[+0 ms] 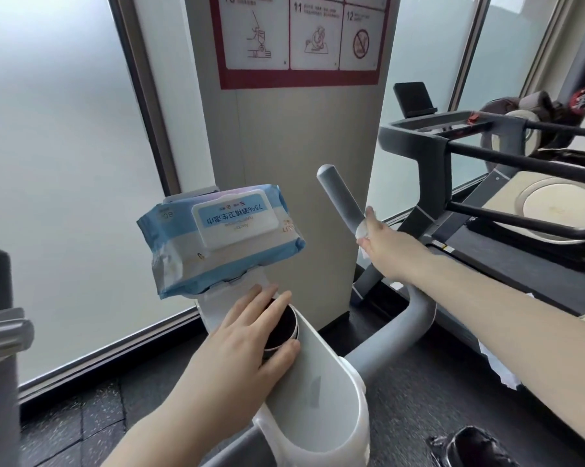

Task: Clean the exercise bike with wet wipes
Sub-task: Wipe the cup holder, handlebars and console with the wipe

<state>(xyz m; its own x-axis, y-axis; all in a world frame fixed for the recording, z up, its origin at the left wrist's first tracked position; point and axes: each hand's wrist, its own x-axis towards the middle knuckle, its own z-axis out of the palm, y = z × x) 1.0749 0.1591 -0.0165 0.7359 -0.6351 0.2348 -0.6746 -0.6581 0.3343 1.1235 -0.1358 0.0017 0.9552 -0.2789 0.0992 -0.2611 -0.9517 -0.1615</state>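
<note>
Frosted windows and a grey pillar [304, 163] stand behind the exercise bike [318, 382], whose white console carries a blue pack of wet wipes [217, 237]. Left hand [250, 345] rests on the black knob [282, 326], fingers loosely spread. Right hand [382, 244] clamps a white wipe [362, 232] around the grey handlebar [343, 197].

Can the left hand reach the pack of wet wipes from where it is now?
Probably yes. The left hand rests on the black knob, and the pack of wet wipes sits just above and beyond it on the bike's console. Nothing lies between them.
</note>
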